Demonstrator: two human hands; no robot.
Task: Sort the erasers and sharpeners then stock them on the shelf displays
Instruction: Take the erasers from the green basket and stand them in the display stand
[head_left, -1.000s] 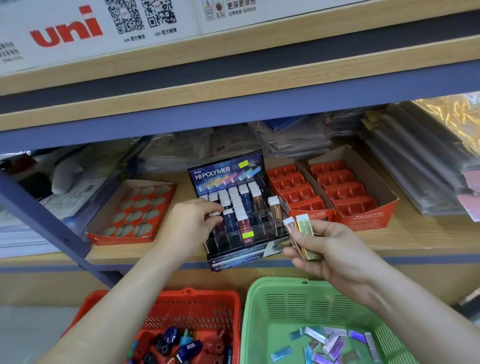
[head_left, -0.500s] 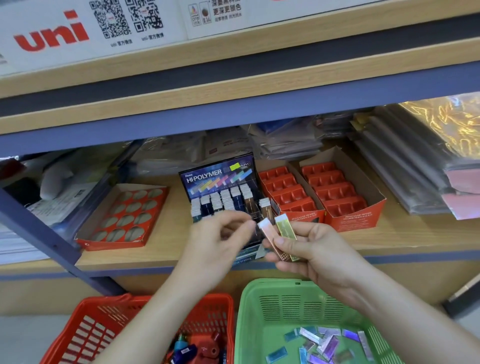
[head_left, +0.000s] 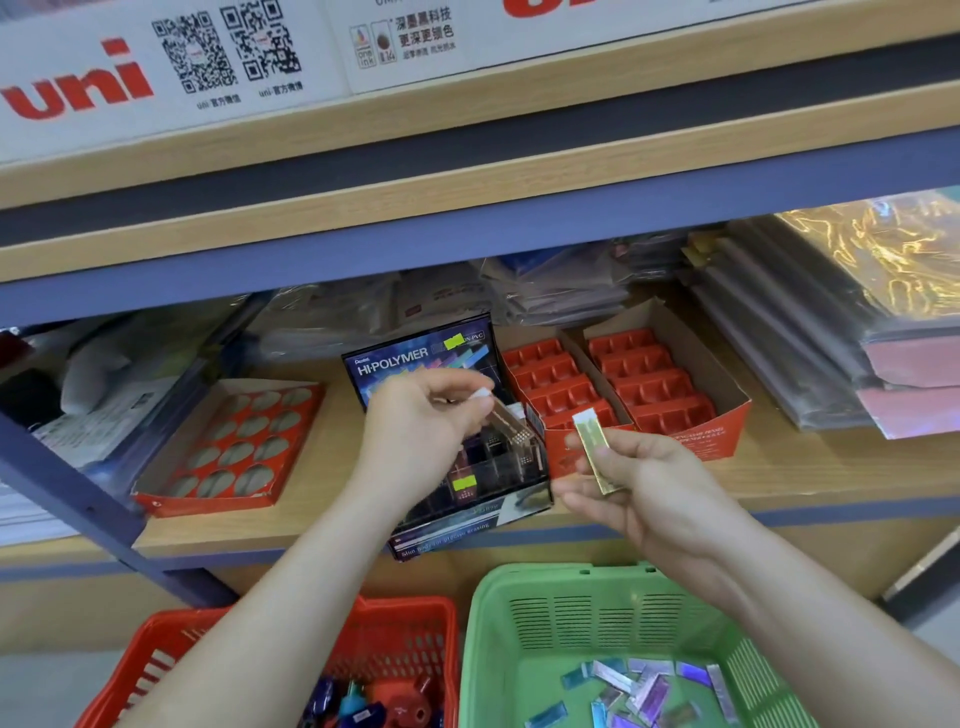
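**Copper eraser (head_left: 511, 423) to be slotted upright**

It is pinched near its white end by the fingers (head_left: 457, 383) of the left hand (head_left: 415, 431), tilted just above the display box (head_left: 415, 356). It is best turned upright and lowered into a free slot. A gold eraser (head_left: 595, 452) is pinched in the right hand (head_left: 660, 493), just right of the box.

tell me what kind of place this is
Most likely a stationery shop: uni brand signs above the shelf, a Hi-Polymer eraser display box on it, and a green basket of loose wrapped erasers below, seemingly for stocking.
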